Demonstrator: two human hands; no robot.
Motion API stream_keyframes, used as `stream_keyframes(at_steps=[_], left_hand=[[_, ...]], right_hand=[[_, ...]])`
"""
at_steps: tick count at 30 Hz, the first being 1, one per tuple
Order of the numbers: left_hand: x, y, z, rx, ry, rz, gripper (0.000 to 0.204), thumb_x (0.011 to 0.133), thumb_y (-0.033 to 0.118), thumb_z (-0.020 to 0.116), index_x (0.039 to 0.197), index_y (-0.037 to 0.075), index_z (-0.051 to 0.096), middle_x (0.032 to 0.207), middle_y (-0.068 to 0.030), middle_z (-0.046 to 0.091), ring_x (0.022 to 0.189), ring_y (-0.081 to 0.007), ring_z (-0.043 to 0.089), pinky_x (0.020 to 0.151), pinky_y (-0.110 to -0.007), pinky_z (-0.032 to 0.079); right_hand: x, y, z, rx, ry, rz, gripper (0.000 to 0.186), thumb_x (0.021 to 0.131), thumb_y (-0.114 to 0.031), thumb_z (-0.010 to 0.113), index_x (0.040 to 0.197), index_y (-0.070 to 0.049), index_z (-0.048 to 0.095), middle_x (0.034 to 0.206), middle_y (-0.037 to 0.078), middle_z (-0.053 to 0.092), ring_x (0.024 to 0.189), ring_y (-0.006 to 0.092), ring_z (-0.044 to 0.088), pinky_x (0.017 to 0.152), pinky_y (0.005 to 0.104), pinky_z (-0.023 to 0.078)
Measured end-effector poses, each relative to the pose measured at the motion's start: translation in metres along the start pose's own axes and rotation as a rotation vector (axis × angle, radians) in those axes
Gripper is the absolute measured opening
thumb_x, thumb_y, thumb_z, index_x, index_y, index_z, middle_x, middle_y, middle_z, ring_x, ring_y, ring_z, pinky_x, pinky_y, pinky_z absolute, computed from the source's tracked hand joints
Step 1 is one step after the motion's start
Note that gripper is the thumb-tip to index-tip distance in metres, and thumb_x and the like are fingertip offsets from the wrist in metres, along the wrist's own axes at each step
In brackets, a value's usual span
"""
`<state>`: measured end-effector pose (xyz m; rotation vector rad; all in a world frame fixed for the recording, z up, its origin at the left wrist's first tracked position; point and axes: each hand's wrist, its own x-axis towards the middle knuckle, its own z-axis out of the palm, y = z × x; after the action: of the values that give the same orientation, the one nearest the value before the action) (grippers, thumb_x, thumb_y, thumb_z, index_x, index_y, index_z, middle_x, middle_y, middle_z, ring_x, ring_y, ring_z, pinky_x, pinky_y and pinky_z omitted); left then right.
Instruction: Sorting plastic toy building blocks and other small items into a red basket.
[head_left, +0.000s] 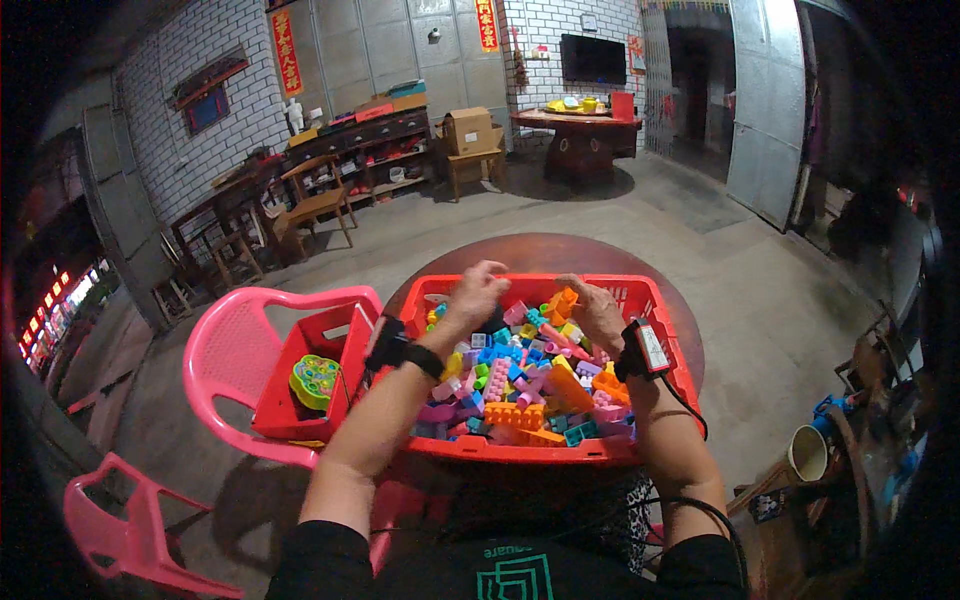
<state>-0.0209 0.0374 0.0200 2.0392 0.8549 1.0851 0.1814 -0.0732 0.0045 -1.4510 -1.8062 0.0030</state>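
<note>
A red plastic crate (540, 452) full of loose toy building blocks (500, 380) in many colours stands in front of me. My left hand (482, 292) is raised over the far left part of the crate, fingers apart and pointing right, with nothing seen between them. Facing it, my right hand (598, 315) is over the far right part, its fingers bent around an orange building block (563, 303). That block lies against the inner side of the hand; the thumb is partly hidden. Pink, blue, yellow and purple pieces lie below both hands.
The crate rests on a round wooden table (540, 250). To its left, a pink plastic chair (225, 345) holds a smaller red bin (285, 400) with a green toy (316, 380) inside. Another pink chair (140, 520) stands lower left. A pale bucket (808, 453) is at right.
</note>
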Motion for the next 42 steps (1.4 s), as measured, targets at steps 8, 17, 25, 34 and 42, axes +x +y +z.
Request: stream_keyframes(at_steps=[8,17,25,34,42], left_hand=[[-0.028,0.032,0.062,-0.617,-0.340,-0.381,0.037,0.090,0.026,0.048,0.121,0.009,0.038,0.102,-0.0052,0.051,0.078,-0.0142,0.055,0.053,-0.029,0.049],[-0.036,0.023,0.051,-0.236,-0.313,-0.337,0.046,0.078,0.014,0.065,0.117,0.005,0.043,0.087,-0.0080,0.055,0.060,-0.0139,0.056,0.047,-0.026,0.047],[-0.032,0.033,0.048,-0.536,-0.345,-0.258,0.035,0.076,0.016,0.066,0.103,0.005,0.045,0.082,-0.0031,0.054,0.060,-0.0100,0.053,0.048,-0.024,0.044],[-0.044,0.047,0.053,-0.539,-0.369,-0.247,0.041,0.075,0.006,0.062,0.112,0.003,0.042,0.089,-0.0044,0.053,0.065,-0.0092,0.053,0.053,-0.022,0.045],[-0.042,0.039,0.053,-0.539,-0.327,-0.318,0.041,0.074,0.006,0.062,0.111,0.003,0.044,0.090,-0.0054,0.054,0.067,-0.0103,0.054,0.055,-0.024,0.046]], right_hand=[[0.001,-0.009,0.005,-0.069,-0.034,0.013,0.050,0.073,0.002,0.053,0.119,-0.014,0.040,0.088,0.018,0.060,0.084,0.0354,0.059,0.070,0.0418,0.047],[0.007,-0.014,-0.001,0.324,0.295,-0.075,0.010,0.075,-0.007,0.062,0.083,-0.004,0.056,0.081,0.011,0.055,0.073,0.0262,0.058,0.064,0.0324,0.048],[0.015,-0.026,0.011,0.040,0.338,-0.304,0.015,0.069,-0.014,0.068,0.081,-0.010,0.060,0.088,0.009,0.054,0.089,0.0249,0.052,0.071,0.0329,0.047],[0.009,-0.014,0.004,0.511,0.273,0.181,0.009,0.086,-0.012,0.054,0.091,-0.004,0.053,0.076,0.007,0.060,0.063,0.0109,0.057,0.052,0.0227,0.047],[0.006,-0.016,0.012,0.203,0.226,-0.003,0.011,0.086,-0.011,0.053,0.094,-0.004,0.051,0.081,0.004,0.057,0.073,0.0123,0.057,0.059,0.0249,0.047]])
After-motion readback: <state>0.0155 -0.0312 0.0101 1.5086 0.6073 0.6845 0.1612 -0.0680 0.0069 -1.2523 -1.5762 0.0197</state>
